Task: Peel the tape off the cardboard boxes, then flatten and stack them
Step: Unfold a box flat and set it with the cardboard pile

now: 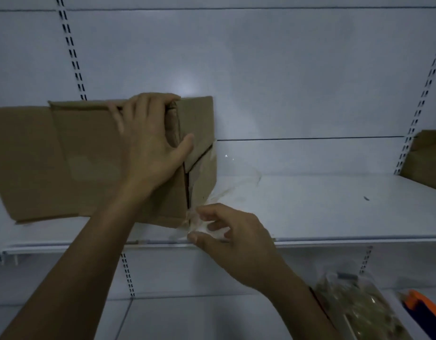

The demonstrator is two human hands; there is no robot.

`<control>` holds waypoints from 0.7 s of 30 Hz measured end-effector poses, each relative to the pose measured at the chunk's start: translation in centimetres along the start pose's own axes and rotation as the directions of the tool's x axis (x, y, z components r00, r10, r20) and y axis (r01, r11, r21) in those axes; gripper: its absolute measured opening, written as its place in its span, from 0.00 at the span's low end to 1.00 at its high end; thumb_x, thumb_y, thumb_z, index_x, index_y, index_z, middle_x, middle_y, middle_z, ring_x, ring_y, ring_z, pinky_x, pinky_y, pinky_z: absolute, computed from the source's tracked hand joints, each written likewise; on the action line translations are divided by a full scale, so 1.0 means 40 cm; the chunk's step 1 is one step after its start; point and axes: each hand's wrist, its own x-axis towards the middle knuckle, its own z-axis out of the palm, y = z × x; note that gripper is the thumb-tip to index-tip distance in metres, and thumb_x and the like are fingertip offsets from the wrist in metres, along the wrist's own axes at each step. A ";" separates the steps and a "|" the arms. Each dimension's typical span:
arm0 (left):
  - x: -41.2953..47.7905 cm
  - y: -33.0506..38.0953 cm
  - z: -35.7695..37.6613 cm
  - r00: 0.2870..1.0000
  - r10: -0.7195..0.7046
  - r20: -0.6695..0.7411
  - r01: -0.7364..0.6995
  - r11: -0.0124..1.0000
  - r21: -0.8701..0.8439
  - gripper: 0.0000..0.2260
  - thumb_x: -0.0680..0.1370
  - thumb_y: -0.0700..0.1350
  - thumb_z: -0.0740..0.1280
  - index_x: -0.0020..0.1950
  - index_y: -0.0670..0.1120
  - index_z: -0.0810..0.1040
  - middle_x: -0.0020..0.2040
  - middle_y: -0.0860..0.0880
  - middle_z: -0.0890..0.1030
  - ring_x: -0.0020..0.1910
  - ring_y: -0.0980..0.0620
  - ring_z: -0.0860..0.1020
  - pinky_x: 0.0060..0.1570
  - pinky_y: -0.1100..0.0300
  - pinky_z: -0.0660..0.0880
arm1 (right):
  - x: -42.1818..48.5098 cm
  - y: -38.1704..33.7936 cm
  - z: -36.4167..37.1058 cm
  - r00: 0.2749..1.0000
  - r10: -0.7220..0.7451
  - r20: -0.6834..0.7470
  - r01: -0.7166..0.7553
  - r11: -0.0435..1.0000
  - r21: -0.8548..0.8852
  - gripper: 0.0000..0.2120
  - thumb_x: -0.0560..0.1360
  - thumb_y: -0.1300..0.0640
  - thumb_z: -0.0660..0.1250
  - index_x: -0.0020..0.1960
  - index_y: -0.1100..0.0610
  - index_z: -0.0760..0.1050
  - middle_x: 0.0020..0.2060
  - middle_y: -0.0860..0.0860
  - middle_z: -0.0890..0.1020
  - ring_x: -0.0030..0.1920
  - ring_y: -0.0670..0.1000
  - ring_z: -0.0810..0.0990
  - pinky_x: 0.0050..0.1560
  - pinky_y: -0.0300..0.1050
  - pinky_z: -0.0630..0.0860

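A brown cardboard box lies on its side on the white shelf, its end flaps facing right and partly split open. My left hand grips the box's top right edge, fingers curled over the top and thumb on the end flap. Clear tape hangs crumpled from the box's lower right corner. My right hand pinches that tape at the shelf's front edge, just below and right of the corner.
Another cardboard box stands on the shelf at the far right. A clear bag of greenish items and an orange and dark object lie on the lower shelf at bottom right. Slotted uprights run up the white back panel.
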 end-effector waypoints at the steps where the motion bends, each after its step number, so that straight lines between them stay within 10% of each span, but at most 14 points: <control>1: -0.006 -0.005 -0.021 1.000 0.008 -0.013 -0.008 0.999 -0.049 0.22 0.70 0.54 0.67 0.60 0.47 0.70 0.54 0.50 0.71 0.58 0.48 0.68 0.61 0.33 0.63 | 0.009 -0.013 -0.018 0.999 0.005 0.043 -0.003 1.000 -0.028 0.22 0.70 0.38 0.69 0.62 0.43 0.75 0.51 0.37 0.80 0.50 0.40 0.78 0.53 0.43 0.77; 7: -0.051 -0.112 -0.194 0.990 -0.088 0.107 0.119 0.938 -0.326 0.22 0.70 0.54 0.69 0.61 0.63 0.66 0.61 0.58 0.68 0.67 0.51 0.67 0.63 0.45 0.69 | 0.094 -0.031 -0.112 0.963 0.035 -0.268 -0.038 0.999 -0.004 0.21 0.68 0.32 0.65 0.47 0.47 0.78 0.39 0.43 0.81 0.40 0.42 0.79 0.40 0.41 0.74; 11: -0.094 -0.202 -0.265 0.927 -0.349 0.141 0.374 0.808 -0.455 0.27 0.71 0.51 0.73 0.67 0.60 0.66 0.73 0.52 0.63 0.71 0.55 0.64 0.65 0.60 0.70 | 0.196 -0.053 -0.070 0.964 0.074 -0.257 -0.094 0.993 -0.066 0.35 0.65 0.28 0.63 0.63 0.50 0.68 0.58 0.46 0.76 0.56 0.47 0.76 0.49 0.43 0.72; 14: -0.129 -0.216 -0.275 0.841 -0.532 -0.102 0.491 0.827 -0.274 0.30 0.76 0.43 0.68 0.75 0.53 0.60 0.75 0.47 0.58 0.74 0.50 0.59 0.72 0.54 0.60 | 0.260 -0.107 -0.003 0.985 0.104 -0.138 -0.109 0.993 -0.032 0.49 0.61 0.25 0.62 0.73 0.53 0.59 0.70 0.50 0.68 0.67 0.52 0.70 0.57 0.49 0.70; 16: -0.147 -0.183 -0.271 0.811 -0.523 -0.264 0.496 0.852 -0.165 0.29 0.75 0.37 0.64 0.74 0.46 0.60 0.75 0.43 0.57 0.74 0.48 0.57 0.71 0.70 0.53 | 0.279 -0.138 0.052 0.991 0.121 -0.061 -0.119 0.992 0.034 0.55 0.61 0.27 0.67 0.77 0.54 0.51 0.74 0.52 0.63 0.72 0.54 0.65 0.65 0.53 0.67; 21: -0.173 -0.077 -0.239 0.892 -0.388 -0.232 0.372 0.922 -0.110 0.24 0.74 0.42 0.64 0.70 0.45 0.66 0.75 0.45 0.58 0.74 0.51 0.58 0.69 0.66 0.58 | 0.273 -0.162 0.185 0.989 0.101 -0.105 -0.089 0.990 0.106 0.52 0.63 0.36 0.75 0.76 0.51 0.51 0.68 0.52 0.69 0.66 0.56 0.71 0.61 0.55 0.73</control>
